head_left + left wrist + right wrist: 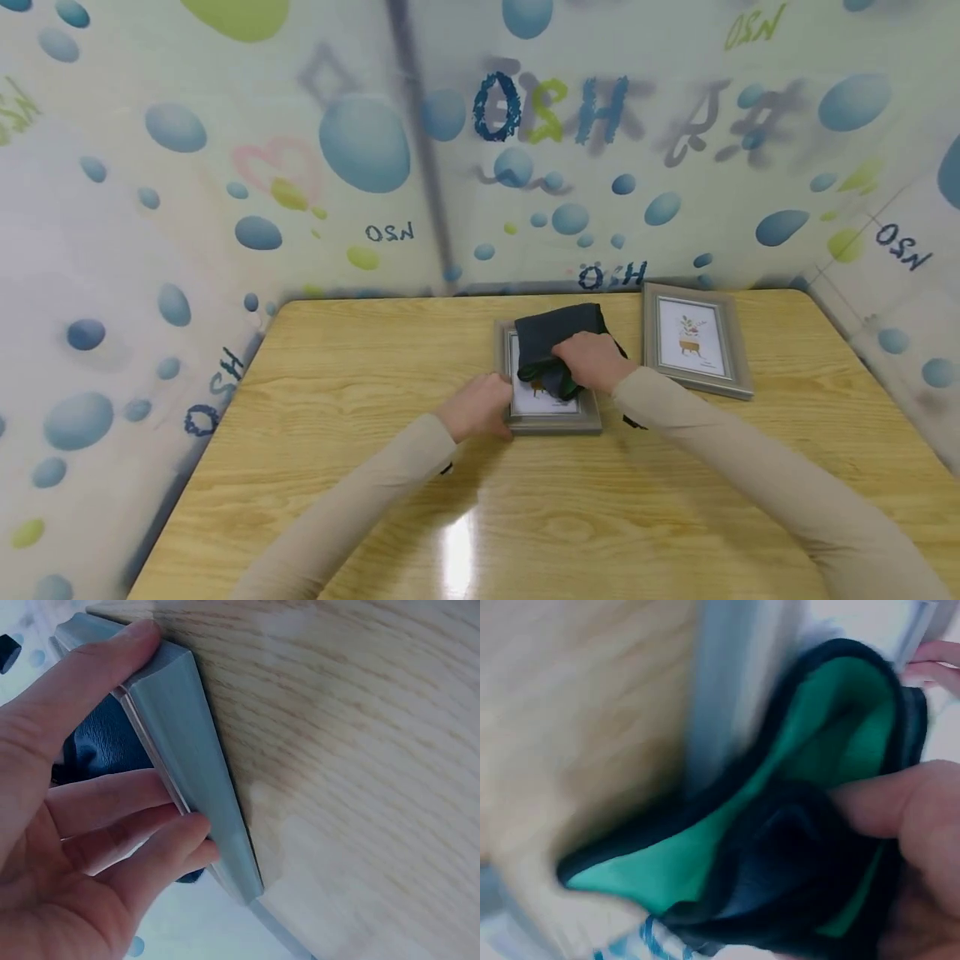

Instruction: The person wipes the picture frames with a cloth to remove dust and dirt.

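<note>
A grey picture frame lies face up on the wooden table, a small print under its glass. At its left edge my left hand holds it; in the left wrist view the thumb is on a corner of the frame and the fingers are bent against its side. My right hand grips a folded dark cloth over the glass, hiding much of the print. The right wrist view shows the cloth's green inner side, bunched between thumb and fingers and somewhat blurred.
A second, similar picture frame with a plant print lies to the right, near the table's back edge. The wooden table meets a wall covering with blue and green drops behind it.
</note>
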Tool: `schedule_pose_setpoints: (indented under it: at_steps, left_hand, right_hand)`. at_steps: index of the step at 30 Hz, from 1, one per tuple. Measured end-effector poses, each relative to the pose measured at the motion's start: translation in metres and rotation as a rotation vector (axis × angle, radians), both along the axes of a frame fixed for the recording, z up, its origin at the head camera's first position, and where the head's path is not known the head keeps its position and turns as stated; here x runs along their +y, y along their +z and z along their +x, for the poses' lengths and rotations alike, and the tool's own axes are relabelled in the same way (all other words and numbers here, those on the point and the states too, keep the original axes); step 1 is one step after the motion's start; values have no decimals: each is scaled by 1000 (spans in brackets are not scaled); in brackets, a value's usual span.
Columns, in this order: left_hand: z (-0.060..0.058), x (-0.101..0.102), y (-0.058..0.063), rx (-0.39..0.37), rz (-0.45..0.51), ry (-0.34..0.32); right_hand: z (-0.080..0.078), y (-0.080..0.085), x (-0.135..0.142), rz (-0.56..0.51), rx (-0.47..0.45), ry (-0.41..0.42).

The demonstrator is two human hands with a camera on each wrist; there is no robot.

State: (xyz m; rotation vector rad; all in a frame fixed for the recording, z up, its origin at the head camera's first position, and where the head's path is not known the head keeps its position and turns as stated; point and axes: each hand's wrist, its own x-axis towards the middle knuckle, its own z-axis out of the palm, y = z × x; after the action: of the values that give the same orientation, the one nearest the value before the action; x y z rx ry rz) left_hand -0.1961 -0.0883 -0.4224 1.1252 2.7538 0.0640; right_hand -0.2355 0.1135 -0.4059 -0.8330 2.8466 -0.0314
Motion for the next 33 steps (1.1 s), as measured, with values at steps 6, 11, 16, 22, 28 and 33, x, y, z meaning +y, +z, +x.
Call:
schedule_pose_setpoints:
  at_steps: [6,11,16,22,28,33]
  left_hand:
    - [0,-3,0,12,-19,-17]
    - [-1,-6,0,-9,-31,-16]
    - [-1,-8,0,-40,-26,-13]
    - [0,-6,0,-44,-17,-6]
    - [-1,-3,-1,-35,9,-21]
    - [-1,-2,-2,-4,21,-20]
  right_hand:
    - [3,1,-9,-141,-75,-24]
    - [2,-4,-23,-359,-216,26]
    - [3,-9,-25,-480,-315,115]
    - [7,-10,-20,-340,-230,204]
    - [13,-6,-7,-88,-76,218]
    - [16,-7,9,100,117,288]
